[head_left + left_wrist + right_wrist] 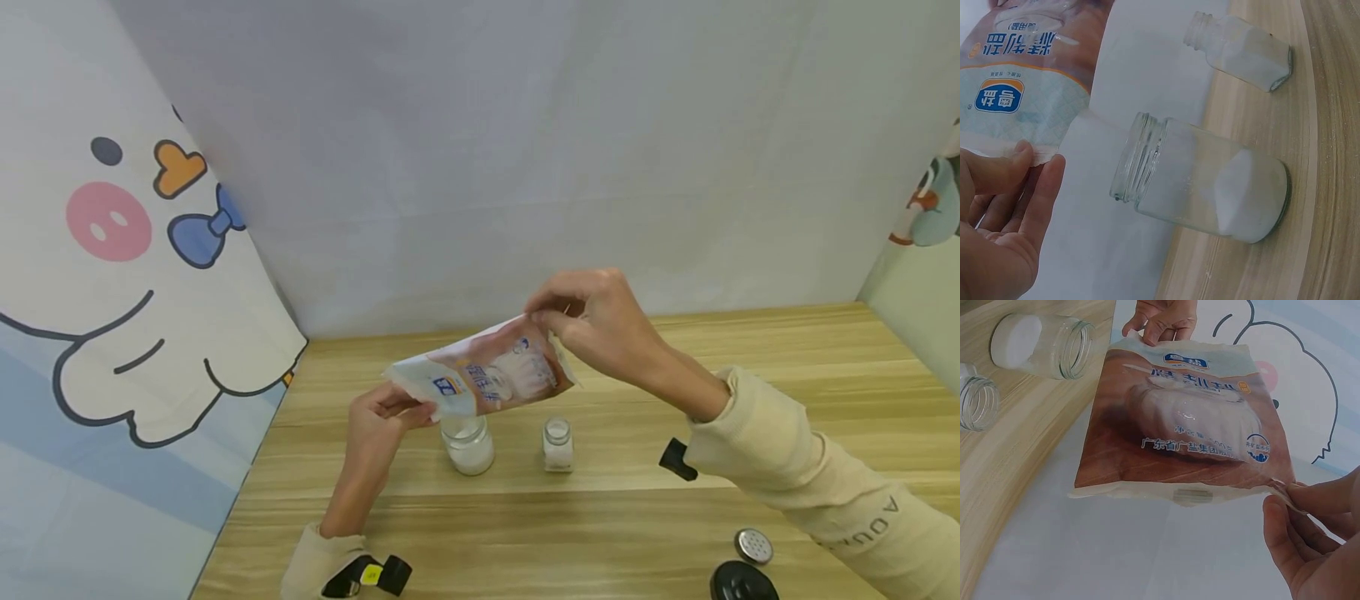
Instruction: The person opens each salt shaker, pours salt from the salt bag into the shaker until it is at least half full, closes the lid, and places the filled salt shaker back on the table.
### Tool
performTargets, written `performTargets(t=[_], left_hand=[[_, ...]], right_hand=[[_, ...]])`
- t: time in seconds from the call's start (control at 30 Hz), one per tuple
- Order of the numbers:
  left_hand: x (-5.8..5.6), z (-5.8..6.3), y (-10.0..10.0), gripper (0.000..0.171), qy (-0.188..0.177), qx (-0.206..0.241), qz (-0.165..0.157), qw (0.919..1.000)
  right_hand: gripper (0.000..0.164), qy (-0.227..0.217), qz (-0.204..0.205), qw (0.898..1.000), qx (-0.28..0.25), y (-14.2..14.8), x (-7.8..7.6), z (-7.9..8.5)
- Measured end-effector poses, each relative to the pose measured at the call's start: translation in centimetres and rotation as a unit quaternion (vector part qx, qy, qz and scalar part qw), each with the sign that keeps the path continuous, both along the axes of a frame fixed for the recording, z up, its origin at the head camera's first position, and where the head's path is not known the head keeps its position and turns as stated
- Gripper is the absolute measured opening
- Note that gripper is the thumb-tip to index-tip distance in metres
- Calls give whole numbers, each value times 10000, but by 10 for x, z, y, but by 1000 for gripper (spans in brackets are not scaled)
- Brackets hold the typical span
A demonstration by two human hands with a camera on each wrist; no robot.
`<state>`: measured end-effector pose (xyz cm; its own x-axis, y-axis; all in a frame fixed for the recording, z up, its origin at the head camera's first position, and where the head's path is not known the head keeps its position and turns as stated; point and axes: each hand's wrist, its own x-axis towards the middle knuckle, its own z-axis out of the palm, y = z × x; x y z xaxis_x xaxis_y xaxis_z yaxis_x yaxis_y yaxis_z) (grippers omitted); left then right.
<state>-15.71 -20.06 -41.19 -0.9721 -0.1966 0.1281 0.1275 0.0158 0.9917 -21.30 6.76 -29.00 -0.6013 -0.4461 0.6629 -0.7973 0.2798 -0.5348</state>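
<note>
"Brown and pale blue, that bag (487,371)! Where is it?"

"Up between two hands. The left hand (380,422) pinches one end, and the right hand (597,321) pinches the other."

"How much is done?"

"White stuff (1241,194) is in the big jar (468,450), down and right of the left hand, and in the small jar (558,450), below the right hand. The black lid (744,583) and silver lid (754,546) are off, lying on the surface (525,542) lower down. I think lids are left."
</note>
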Motion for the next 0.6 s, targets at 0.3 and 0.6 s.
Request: performTargets(t=[0.3,0.6], left_hand=[[-3,1,2,20,78,-26,2,10000],[-5,1,3,20,89,-43,32,9999]], right_hand=[[18,-15,-26,9999,-156,2,-3,-2],[17,-93,-16,9997,-247,2,-5,-5]])
